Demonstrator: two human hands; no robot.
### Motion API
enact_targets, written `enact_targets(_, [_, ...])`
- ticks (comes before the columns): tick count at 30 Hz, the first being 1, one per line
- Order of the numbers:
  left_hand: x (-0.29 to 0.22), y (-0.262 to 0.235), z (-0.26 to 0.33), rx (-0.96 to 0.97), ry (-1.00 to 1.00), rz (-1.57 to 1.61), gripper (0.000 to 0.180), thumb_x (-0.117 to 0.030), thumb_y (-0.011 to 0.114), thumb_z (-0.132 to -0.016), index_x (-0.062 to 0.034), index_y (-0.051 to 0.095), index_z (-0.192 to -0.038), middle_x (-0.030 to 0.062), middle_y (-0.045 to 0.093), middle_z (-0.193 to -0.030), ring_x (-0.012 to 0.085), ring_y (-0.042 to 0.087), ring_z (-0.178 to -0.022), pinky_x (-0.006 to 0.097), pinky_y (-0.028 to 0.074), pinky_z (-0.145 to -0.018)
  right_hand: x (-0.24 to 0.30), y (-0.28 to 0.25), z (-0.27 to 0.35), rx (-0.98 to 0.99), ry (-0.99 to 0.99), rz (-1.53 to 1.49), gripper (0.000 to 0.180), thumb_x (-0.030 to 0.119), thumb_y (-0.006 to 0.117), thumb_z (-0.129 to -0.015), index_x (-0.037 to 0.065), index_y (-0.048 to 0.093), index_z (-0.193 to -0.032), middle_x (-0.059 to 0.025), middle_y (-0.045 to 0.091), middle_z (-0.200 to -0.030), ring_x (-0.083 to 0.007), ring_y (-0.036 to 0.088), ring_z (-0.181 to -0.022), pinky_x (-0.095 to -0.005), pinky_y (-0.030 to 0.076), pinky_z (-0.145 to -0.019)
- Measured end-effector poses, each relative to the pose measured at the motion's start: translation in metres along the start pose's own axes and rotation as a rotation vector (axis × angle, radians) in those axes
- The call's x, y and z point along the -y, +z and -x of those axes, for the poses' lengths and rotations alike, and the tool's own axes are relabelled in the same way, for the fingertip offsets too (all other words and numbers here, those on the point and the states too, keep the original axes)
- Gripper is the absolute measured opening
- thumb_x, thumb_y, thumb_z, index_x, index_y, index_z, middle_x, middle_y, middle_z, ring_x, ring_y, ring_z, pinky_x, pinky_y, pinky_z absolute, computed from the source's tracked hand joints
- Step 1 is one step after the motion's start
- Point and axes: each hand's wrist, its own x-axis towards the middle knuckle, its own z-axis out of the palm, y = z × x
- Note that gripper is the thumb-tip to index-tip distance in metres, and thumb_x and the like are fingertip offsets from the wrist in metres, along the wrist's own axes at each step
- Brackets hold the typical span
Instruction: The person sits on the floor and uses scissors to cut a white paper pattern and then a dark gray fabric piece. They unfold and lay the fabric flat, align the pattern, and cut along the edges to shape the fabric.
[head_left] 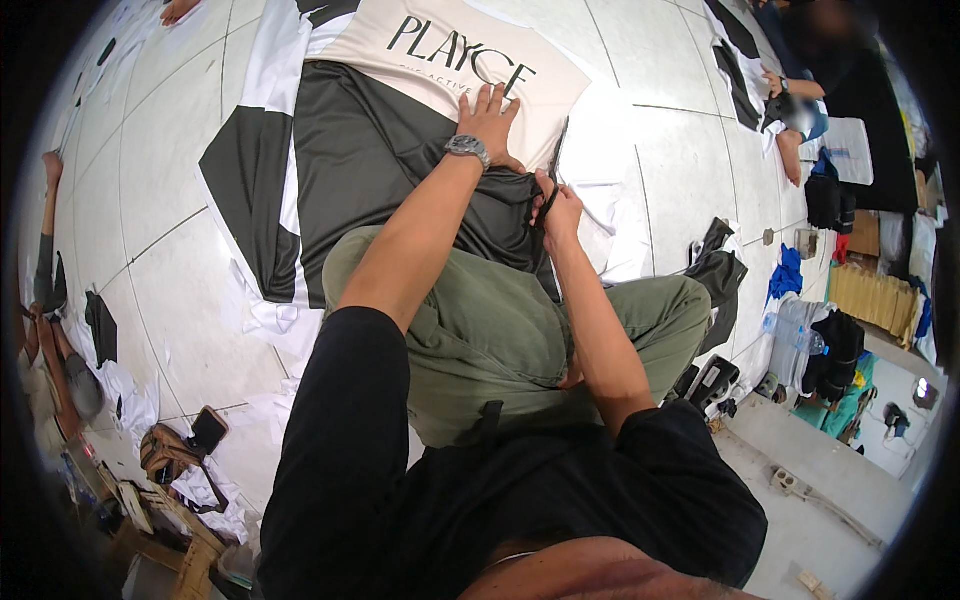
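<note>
A large piece of fabric lies across the floor in front of my crossed legs, with a dark grey-black part (370, 170) and a pale pink part (550, 75) bearing dark print. My left hand (488, 128), a metal watch at its wrist, presses flat on the pale part with fingers spread. At the fabric's right side, my right hand (563, 213) is closed around what look like black-handled scissors (544, 204). Their blades are hard to make out against the dark folds. White fabric (597, 175) borders the piece on the right.
Dark cut pieces (718, 265) and white scraps (275, 325) lie around me on the tiles. A brown bag (165, 452) and a phone (208, 430) are at lower left. Another person's hand (772, 82) shows at upper right, with bundles and bottles below.
</note>
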Motion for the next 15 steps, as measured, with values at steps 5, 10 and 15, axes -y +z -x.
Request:
enact_targets(5, [0.000, 0.000, 0.000, -0.006, 0.001, -0.004, 0.136, -0.070, 0.088, -0.049, -0.0185, 0.026, -0.159, 0.0174, 0.014, -0.167, 0.0376, 0.009, -0.155, 0.065, 0.012, -0.120, 0.005, 0.006, -0.007, -0.009, 0.002, -0.005, 0.038, 0.034, 0.082, -0.084, 0.007, 0.056, -0.082, -0.0023, 0.053, -0.058, -0.0134, 0.050, -0.044, -0.0278, 0.041, -0.039])
enact_targets(10, [0.001, -0.001, 0.001, -0.008, 0.005, 0.001, 0.136, -0.070, 0.087, -0.050, -0.0186, 0.026, -0.159, 0.0174, 0.014, -0.167, 0.0377, 0.010, -0.155, 0.065, 0.011, -0.120, 0.001, 0.011, -0.007, -0.028, -0.024, -0.016, 0.038, 0.032, 0.083, -0.084, 0.005, 0.056, -0.082, -0.0029, 0.053, -0.058, -0.0135, 0.051, -0.044, -0.0279, 0.041, -0.039])
enact_targets(15, [0.000, -0.002, 0.001, 0.010, -0.002, 0.009, 0.133, -0.067, 0.088, -0.052, -0.0189, 0.027, -0.159, 0.0167, 0.013, -0.168, 0.0369, 0.010, -0.155, 0.063, 0.009, -0.121, 0.004, 0.013, -0.006, -0.004, 0.002, -0.077, 0.037, 0.032, 0.081, -0.085, 0.005, 0.057, -0.084, -0.0035, 0.053, -0.059, -0.0136, 0.052, -0.046, -0.0289, 0.041, -0.039])
